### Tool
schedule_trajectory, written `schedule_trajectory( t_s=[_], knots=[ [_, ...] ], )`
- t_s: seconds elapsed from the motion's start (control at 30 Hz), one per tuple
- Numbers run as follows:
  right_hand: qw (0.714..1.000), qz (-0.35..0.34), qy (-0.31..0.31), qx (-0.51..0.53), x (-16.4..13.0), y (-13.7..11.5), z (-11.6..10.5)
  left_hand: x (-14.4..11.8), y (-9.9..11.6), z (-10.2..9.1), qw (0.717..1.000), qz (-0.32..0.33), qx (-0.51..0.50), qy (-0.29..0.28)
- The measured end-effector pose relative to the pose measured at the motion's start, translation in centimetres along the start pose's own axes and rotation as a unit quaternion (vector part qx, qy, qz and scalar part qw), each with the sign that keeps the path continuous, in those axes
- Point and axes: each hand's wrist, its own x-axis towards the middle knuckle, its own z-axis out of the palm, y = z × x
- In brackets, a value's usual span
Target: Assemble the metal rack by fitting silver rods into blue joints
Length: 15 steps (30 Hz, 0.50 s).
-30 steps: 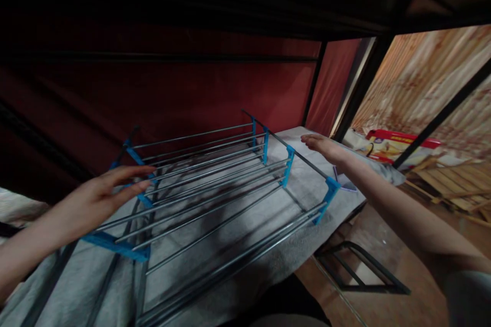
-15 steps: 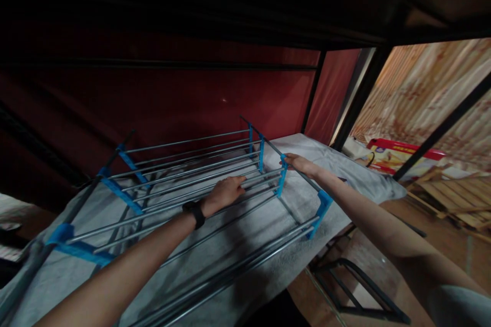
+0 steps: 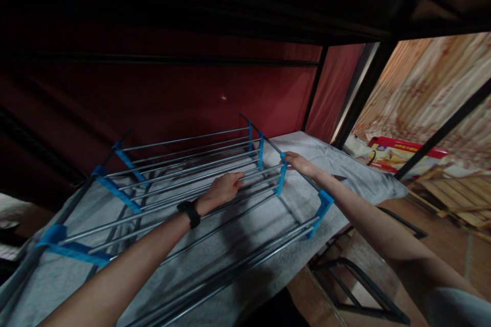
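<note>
Both hands rest on the rack (image 3: 184, 173), a frame of thin metal rods joined by blue plastic brackets, lying on a grey cloth (image 3: 268, 225) over a low bunk surface. The left hand (image 3: 224, 188), a dark watch (image 3: 189, 213) on its wrist, lies palm down with fingers curled over the middle rods. The right hand (image 3: 301, 162) is closed around the side rail at the rack's right end, just beside a blue bracket (image 3: 283, 173). Compared with half a second ago, both grips sit in nearly the same places; the left hand has drawn very slightly back toward the body. A second ago the left hand was open by the near-left bracket and the right hovered flat above the rail. Beyond the bed's right end lie a red box (image 3: 402, 150) and wooden slats (image 3: 448, 189); a black frame (image 3: 356, 286) rests on the floor.
</note>
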Motion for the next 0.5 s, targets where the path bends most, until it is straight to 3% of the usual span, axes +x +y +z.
schedule_trajectory(
  t_s=[0.5],
  knots=[
    [1.000, -0.009, 0.003, 0.003, -0.03, 0.20, -0.08, 0.51, -0.53, -0.27, 0.999, 0.010, -0.045, 0.003]
  ],
)
